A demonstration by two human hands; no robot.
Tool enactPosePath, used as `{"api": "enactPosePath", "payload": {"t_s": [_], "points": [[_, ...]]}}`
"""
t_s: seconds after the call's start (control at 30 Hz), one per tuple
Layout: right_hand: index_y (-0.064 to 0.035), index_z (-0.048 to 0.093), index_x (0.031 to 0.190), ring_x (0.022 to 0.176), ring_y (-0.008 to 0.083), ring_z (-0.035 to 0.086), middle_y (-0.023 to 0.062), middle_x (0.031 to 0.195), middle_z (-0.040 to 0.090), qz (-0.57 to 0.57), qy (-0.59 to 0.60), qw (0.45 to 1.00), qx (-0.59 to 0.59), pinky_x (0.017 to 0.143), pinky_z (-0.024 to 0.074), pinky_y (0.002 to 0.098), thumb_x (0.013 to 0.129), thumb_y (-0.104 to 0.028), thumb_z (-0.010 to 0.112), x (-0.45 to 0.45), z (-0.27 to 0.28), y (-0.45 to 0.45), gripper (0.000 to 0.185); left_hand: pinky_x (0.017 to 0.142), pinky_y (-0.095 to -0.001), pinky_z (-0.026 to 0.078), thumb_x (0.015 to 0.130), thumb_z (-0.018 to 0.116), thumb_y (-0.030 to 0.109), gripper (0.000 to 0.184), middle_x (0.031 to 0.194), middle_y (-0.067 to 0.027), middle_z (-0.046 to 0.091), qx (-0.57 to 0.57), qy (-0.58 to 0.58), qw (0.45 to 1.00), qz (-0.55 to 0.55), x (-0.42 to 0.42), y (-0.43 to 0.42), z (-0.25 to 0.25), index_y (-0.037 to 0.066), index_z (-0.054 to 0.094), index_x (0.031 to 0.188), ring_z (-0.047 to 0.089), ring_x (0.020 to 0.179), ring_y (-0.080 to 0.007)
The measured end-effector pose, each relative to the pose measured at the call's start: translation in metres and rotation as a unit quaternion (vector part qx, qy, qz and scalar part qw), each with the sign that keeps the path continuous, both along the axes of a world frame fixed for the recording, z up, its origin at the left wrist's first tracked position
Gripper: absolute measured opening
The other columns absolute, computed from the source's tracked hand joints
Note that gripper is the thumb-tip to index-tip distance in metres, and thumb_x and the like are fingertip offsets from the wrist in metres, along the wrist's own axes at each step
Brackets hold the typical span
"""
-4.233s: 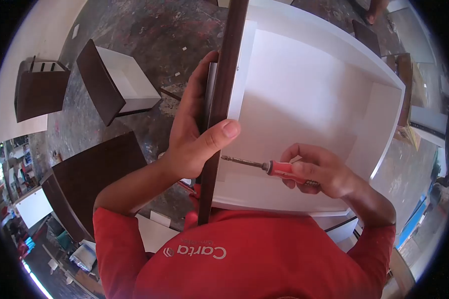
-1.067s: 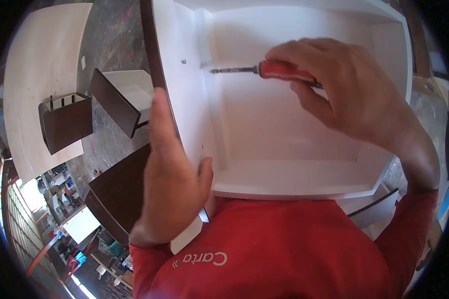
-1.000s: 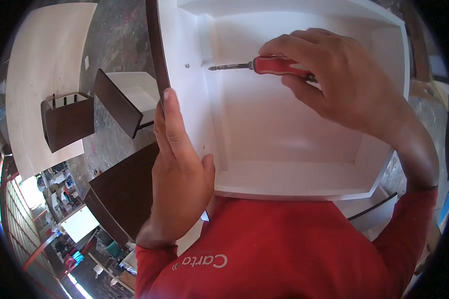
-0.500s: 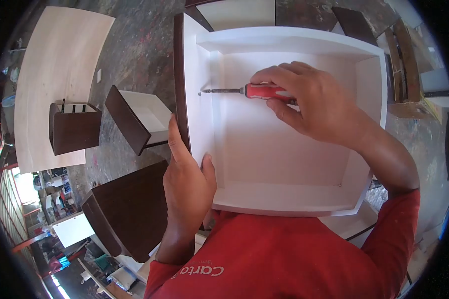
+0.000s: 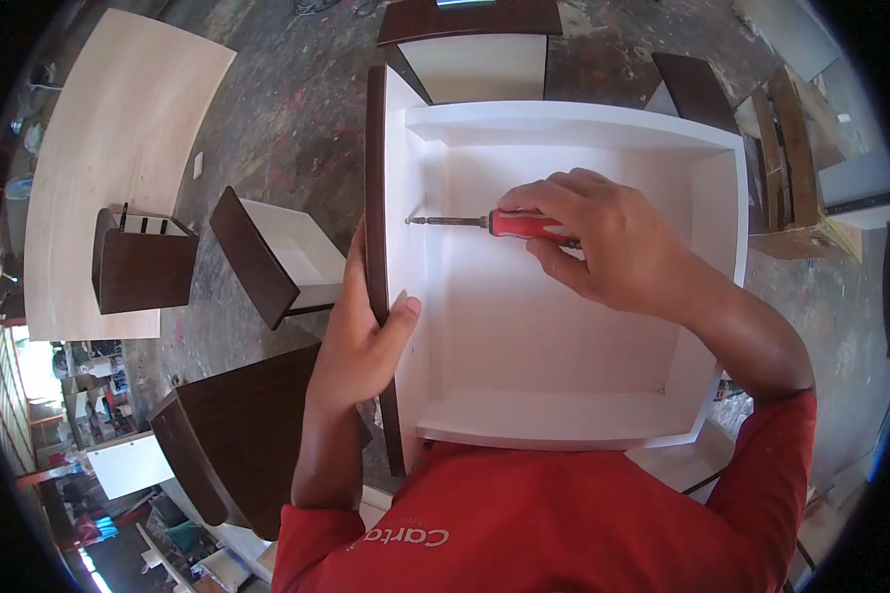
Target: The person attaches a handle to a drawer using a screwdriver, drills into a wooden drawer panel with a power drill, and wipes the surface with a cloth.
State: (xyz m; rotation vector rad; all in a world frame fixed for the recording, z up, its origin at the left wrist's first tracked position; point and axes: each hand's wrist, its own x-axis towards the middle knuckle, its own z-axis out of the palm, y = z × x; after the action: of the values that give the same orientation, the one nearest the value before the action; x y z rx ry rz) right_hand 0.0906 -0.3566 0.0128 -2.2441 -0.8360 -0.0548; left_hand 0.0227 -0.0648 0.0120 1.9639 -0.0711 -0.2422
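Note:
A white drawer (image 5: 574, 425) with a dark brown front panel (image 5: 376, 148) rests against my body, its open side facing me. My right hand (image 5: 613, 237) is closed around the red handle of a screwdriver (image 5: 455, 220). The screwdriver's tip meets a small screw (image 5: 408, 221) in the white inner face of the front panel. My left hand (image 5: 361, 341) grips the front panel's edge, thumb on the inner face and fingers behind the brown side, where they are partly hidden.
Another drawer (image 5: 267, 252) lies on the stained floor to the left, near a dark brown cabinet (image 5: 237, 435). A small brown box (image 5: 146, 262) stands on a pale wooden board (image 5: 99, 148). At right is a wooden frame (image 5: 786, 158); more drawer parts (image 5: 480, 64) lie ahead.
The drawer sits lower in view, and both hands have shifted down with it. The screwdriver tip, just beside the screw before, now meets it. My left thumb lies across the panel edge.

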Motion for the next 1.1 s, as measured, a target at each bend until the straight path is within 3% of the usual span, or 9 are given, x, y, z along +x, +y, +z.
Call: {"api": "enactPosePath", "payload": {"t_s": [0.13,0.33,0.73,0.83,0.93,1.03,1.1], "points": [[-0.0097,0.068,0.123,0.089,0.0299,0.071,0.0096,0.101,0.072,0.006,-0.072,0.997,-0.022,0.074,0.0614,0.041,0.082,-0.001,0.078,0.0,0.001,0.001,0.043,0.126,-0.0408,0.024,0.094,0.068,0.011,0.088,0.164,-0.019,0.038,-0.13,0.046,0.99,-0.019,0.027,0.011,-0.013,-0.005,0.019,0.166,0.033,0.155,-0.0272],[-0.0105,0.066,0.121,0.097,0.0292,0.069,0.007,0.104,0.07,-0.01,-0.149,0.987,-0.059,0.08,0.0606,0.0408,0.08,-0.002,0.081,-0.001,-0.002,0.005,0.045,0.125,-0.0415,0.024,0.08,0.083,0.039,0.114,0.163,-0.0186,0.039,-0.212,0.017,0.976,-0.041,0.055,0.01,-0.024,-0.005,0.023,0.166,0.034,0.154,-0.0288],[-0.0074,0.064,0.119,0.093,0.032,0.069,0.0093,0.106,0.07,-0.013,-0.154,0.984,-0.091,0.08,0.0593,0.0432,0.092,-0.02,0.08,0.006,-0.027,0.007,0.034,0.125,-0.0443,0.026,0.073,0.086,0.047,0.124,0.164,-0.0221,0.036,-0.299,-0.007,0.954,0.006,0.054,-0.002,-0.043,-0.005,0.021,0.166,0.034,0.154,-0.0327],[-0.0052,0.064,0.118,0.087,0.0292,0.071,0.0098,0.102,0.07,0.007,-0.04,0.994,-0.098,0.078,0.0592,0.0414,0.096,-0.018,0.076,0.005,-0.024,0.006,0.028,0.126,-0.0446,0.026,0.073,0.086,0.049,0.127,0.166,-0.0224,0.034,-0.284,-0.011,0.959,0.007,0.053,0.001,-0.044,-0.005,0.019,0.167,0.033,0.155,-0.0335],[-0.0047,0.065,0.113,0.088,0.0334,0.074,0.013,0.103,0.072,-0.035,0.289,0.956,-0.029,0.08,0.0594,0.0433,0.098,-0.025,0.075,0.012,0.001,0.016,0.027,0.126,-0.0447,0.025,0.073,0.086,0.051,0.128,0.166,-0.0224,0.033,-0.301,-0.008,0.954,-0.001,0.054,-0.002,-0.036,-0.004,0.019,0.167,0.032,0.156,-0.034],[-0.0063,0.065,0.112,0.09,0.0332,0.075,0.0125,0.099,0.074,-0.077,0.258,0.963,0.0,0.081,0.0598,0.0426,0.095,-0.022,0.078,0.012,0.022,0.016,0.026,0.126,-0.044,0.025,0.073,0.087,0.05,0.129,0.167,-0.0225,0.032,-0.296,-0.013,0.955,0.001,0.055,-0.001,-0.035,-0.004,0.018,0.167,0.032,0.156,-0.0336],[-0.0067,0.065,0.111,0.092,0.0323,0.074,0.0119,0.097,0.074,-0.03,0.187,0.982,-0.011,0.081,0.0596,0.0428,0.093,-0.022,0.08,0.016,0.018,0.011,0.029,0.126,-0.0433,0.025,0.073,0.086,0.049,0.128,0.167,-0.022,0.032,-0.295,-0.02,0.955,0.002,0.054,-0.001,-0.036,-0.004,0.018,0.167,0.033,0.156,-0.033]]}}
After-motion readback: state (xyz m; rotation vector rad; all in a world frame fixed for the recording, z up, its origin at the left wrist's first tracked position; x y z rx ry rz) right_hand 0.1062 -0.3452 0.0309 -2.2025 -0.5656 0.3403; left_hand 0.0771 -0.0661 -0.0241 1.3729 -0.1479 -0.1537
